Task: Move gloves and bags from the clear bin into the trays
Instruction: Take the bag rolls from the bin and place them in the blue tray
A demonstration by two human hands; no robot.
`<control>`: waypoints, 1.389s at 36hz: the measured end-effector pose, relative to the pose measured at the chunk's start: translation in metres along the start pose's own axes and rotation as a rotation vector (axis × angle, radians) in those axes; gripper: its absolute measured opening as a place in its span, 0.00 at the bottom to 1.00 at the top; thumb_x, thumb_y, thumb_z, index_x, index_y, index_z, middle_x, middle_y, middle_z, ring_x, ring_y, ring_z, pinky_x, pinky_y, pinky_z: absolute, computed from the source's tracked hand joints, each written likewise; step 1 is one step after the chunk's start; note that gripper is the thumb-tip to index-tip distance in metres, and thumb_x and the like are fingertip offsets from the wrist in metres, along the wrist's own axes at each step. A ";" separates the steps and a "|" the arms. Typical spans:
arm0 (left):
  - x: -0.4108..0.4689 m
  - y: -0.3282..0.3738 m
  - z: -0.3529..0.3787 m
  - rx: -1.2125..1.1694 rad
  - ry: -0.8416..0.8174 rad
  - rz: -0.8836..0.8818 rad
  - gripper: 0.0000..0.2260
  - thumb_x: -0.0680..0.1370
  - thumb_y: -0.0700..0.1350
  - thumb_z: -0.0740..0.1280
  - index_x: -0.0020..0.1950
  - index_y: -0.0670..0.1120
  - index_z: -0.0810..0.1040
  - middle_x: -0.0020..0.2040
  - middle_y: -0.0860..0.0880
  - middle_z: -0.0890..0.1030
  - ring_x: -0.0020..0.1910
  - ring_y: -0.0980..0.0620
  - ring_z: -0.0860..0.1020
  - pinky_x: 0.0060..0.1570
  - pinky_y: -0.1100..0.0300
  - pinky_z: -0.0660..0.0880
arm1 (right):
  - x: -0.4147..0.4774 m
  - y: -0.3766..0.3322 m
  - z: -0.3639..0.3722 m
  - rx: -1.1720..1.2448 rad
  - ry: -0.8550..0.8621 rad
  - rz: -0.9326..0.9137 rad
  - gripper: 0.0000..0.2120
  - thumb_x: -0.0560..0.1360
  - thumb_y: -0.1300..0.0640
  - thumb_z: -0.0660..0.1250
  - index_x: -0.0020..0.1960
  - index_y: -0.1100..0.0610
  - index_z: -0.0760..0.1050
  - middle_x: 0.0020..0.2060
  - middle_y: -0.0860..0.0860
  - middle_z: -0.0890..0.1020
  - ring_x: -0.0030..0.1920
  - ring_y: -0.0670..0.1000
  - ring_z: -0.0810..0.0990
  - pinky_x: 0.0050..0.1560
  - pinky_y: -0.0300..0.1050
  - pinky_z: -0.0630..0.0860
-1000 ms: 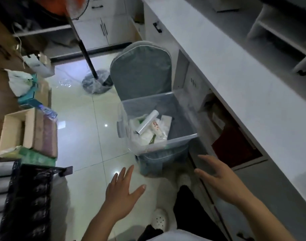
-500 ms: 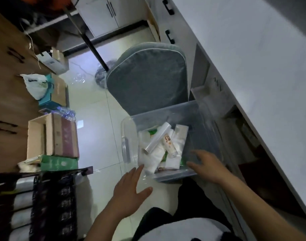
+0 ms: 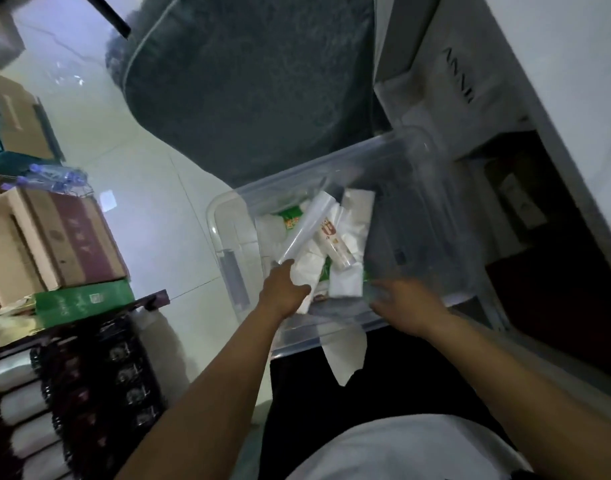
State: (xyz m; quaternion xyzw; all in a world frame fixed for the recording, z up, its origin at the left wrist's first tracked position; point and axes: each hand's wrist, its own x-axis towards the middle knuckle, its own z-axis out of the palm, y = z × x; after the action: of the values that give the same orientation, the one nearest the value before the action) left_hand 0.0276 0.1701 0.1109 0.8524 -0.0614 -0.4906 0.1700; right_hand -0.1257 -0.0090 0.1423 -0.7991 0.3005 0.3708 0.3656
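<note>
The clear bin [image 3: 228,216] stands in front of me on a grey chair cushion. Inside lie a clear roll of bags [image 3: 309,226], a tube with a red label [image 3: 333,240], white packs [image 3: 354,216] and a green pack [image 3: 292,216]. My left hand [image 3: 283,289] reaches into the bin, its fingertips at the lower end of the roll and its thumb on a white pack; its fingers are foreshortened. My right hand [image 3: 408,304] is at the bin's near right corner, with blurred fingers low inside. No tray is identifiable.
A grey padded chair [image 3: 245,81] rises behind the bin. Cardboard boxes [image 3: 54,244], a green box [image 3: 82,301] and water bottles [image 3: 51,176] sit at left. A dark wire rack [image 3: 96,375] holds pale rolls at lower left. A white cabinet [image 3: 539,64] runs along the right.
I have leaned closer and the bin fills more of the view. Both hands moved forward from in front of the bin into it, the left reaching the roll.
</note>
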 end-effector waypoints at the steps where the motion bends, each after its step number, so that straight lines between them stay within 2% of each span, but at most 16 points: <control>1: 0.013 -0.002 -0.001 0.018 0.009 -0.002 0.31 0.74 0.45 0.72 0.74 0.45 0.66 0.69 0.40 0.71 0.65 0.40 0.73 0.59 0.53 0.71 | 0.000 0.000 0.006 0.001 0.015 0.032 0.21 0.76 0.46 0.65 0.68 0.49 0.75 0.65 0.55 0.79 0.64 0.58 0.76 0.63 0.51 0.73; 6: 0.075 -0.002 -0.005 0.128 0.051 0.084 0.30 0.72 0.45 0.74 0.71 0.44 0.68 0.62 0.40 0.75 0.59 0.38 0.76 0.58 0.45 0.75 | -0.007 -0.002 0.032 -0.082 0.130 0.130 0.19 0.75 0.45 0.61 0.66 0.43 0.75 0.65 0.49 0.79 0.66 0.52 0.75 0.69 0.53 0.64; 10: 0.116 0.008 -0.004 0.152 0.048 0.122 0.31 0.70 0.47 0.75 0.71 0.46 0.68 0.62 0.42 0.76 0.60 0.41 0.76 0.59 0.44 0.75 | -0.009 -0.005 0.041 -0.021 0.243 0.171 0.15 0.76 0.47 0.63 0.61 0.47 0.79 0.58 0.51 0.83 0.62 0.54 0.78 0.70 0.55 0.59; 13: 0.141 0.014 0.001 0.139 0.033 0.140 0.31 0.70 0.47 0.76 0.70 0.47 0.69 0.63 0.44 0.77 0.60 0.43 0.77 0.58 0.49 0.75 | -0.010 -0.004 0.048 -0.024 0.261 0.188 0.15 0.75 0.48 0.66 0.61 0.49 0.78 0.55 0.52 0.84 0.61 0.55 0.78 0.69 0.56 0.56; 16: 0.162 0.012 0.007 0.100 0.025 0.126 0.28 0.71 0.45 0.76 0.69 0.47 0.70 0.64 0.44 0.78 0.60 0.43 0.77 0.52 0.57 0.71 | -0.008 -0.003 0.056 -0.025 0.258 0.191 0.17 0.73 0.51 0.70 0.60 0.52 0.79 0.50 0.52 0.85 0.60 0.55 0.79 0.72 0.62 0.55; 19: 0.173 0.005 0.010 0.033 0.039 0.095 0.29 0.71 0.44 0.77 0.70 0.46 0.71 0.65 0.44 0.78 0.60 0.44 0.77 0.50 0.59 0.68 | -0.007 -0.003 0.063 -0.075 0.231 0.203 0.15 0.72 0.50 0.69 0.58 0.51 0.80 0.50 0.50 0.84 0.61 0.53 0.78 0.73 0.64 0.52; 23: 0.171 0.002 0.011 0.006 0.052 0.114 0.28 0.70 0.45 0.77 0.68 0.47 0.73 0.63 0.46 0.79 0.52 0.49 0.76 0.49 0.57 0.69 | -0.006 -0.003 0.069 -0.105 0.198 0.215 0.09 0.74 0.47 0.65 0.50 0.49 0.81 0.51 0.47 0.81 0.65 0.50 0.74 0.74 0.61 0.44; 30: 0.119 -0.002 -0.011 -0.063 0.120 0.168 0.29 0.72 0.47 0.76 0.69 0.46 0.71 0.64 0.46 0.78 0.58 0.46 0.77 0.52 0.57 0.70 | -0.001 0.004 0.072 -0.104 0.237 0.173 0.07 0.74 0.47 0.65 0.42 0.48 0.78 0.45 0.46 0.81 0.58 0.50 0.78 0.72 0.64 0.46; 33: 0.076 -0.008 -0.022 -0.112 0.155 0.162 0.32 0.72 0.51 0.75 0.73 0.49 0.67 0.68 0.47 0.76 0.62 0.45 0.76 0.54 0.56 0.72 | 0.001 0.003 0.065 -0.131 0.146 0.175 0.07 0.74 0.46 0.62 0.41 0.46 0.75 0.42 0.44 0.77 0.58 0.49 0.77 0.72 0.64 0.48; 35: 0.045 -0.011 -0.030 -0.185 0.170 0.165 0.32 0.72 0.52 0.75 0.73 0.52 0.68 0.67 0.48 0.77 0.59 0.47 0.77 0.53 0.55 0.74 | 0.004 0.000 0.057 -0.145 0.090 0.171 0.08 0.74 0.46 0.60 0.46 0.46 0.76 0.44 0.45 0.78 0.58 0.52 0.78 0.70 0.62 0.55; 39: -0.010 -0.018 -0.042 -0.448 0.156 0.135 0.33 0.70 0.47 0.77 0.72 0.55 0.69 0.63 0.51 0.79 0.57 0.50 0.79 0.54 0.51 0.78 | 0.023 -0.009 0.034 -0.027 0.001 0.152 0.19 0.73 0.45 0.64 0.63 0.46 0.77 0.59 0.53 0.82 0.60 0.56 0.79 0.61 0.49 0.73; 41: -0.030 -0.022 -0.044 -0.572 0.157 0.110 0.34 0.70 0.45 0.78 0.73 0.56 0.69 0.61 0.50 0.80 0.56 0.51 0.81 0.54 0.51 0.80 | 0.039 -0.016 0.022 0.083 -0.011 0.136 0.22 0.72 0.47 0.69 0.66 0.49 0.76 0.59 0.55 0.82 0.60 0.56 0.79 0.54 0.42 0.73; 43: -0.043 -0.026 -0.044 -0.672 0.177 0.090 0.32 0.70 0.44 0.78 0.69 0.60 0.70 0.60 0.51 0.81 0.53 0.55 0.82 0.49 0.58 0.80 | 0.063 -0.022 0.012 0.142 0.001 0.123 0.25 0.71 0.49 0.72 0.67 0.51 0.74 0.58 0.55 0.82 0.59 0.56 0.80 0.48 0.37 0.69; 46: -0.051 -0.032 -0.041 -0.783 0.192 0.067 0.29 0.69 0.43 0.78 0.60 0.69 0.72 0.57 0.53 0.83 0.48 0.59 0.83 0.41 0.67 0.79 | 0.108 -0.030 0.004 0.204 0.023 0.142 0.32 0.70 0.50 0.76 0.71 0.55 0.70 0.62 0.57 0.79 0.60 0.57 0.79 0.51 0.38 0.69; 47: -0.051 -0.034 -0.039 -0.817 0.191 0.057 0.29 0.69 0.43 0.78 0.60 0.68 0.72 0.57 0.53 0.83 0.48 0.59 0.83 0.43 0.65 0.80 | 0.123 -0.032 0.003 0.227 0.030 0.152 0.35 0.69 0.50 0.76 0.72 0.56 0.68 0.64 0.58 0.78 0.61 0.58 0.77 0.55 0.40 0.71; 50: -0.047 -0.038 -0.029 -0.928 0.206 -0.004 0.30 0.69 0.42 0.79 0.65 0.61 0.74 0.57 0.51 0.84 0.50 0.54 0.84 0.52 0.50 0.82 | 0.166 -0.039 0.004 0.257 0.045 0.170 0.40 0.68 0.51 0.78 0.74 0.59 0.64 0.70 0.60 0.72 0.67 0.60 0.73 0.64 0.49 0.72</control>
State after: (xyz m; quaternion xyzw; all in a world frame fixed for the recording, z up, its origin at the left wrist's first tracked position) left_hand 0.0258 0.2245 0.1493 0.7308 0.1831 -0.3795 0.5370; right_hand -0.0074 -0.0187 0.0204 -0.7255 0.4202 0.3410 0.4251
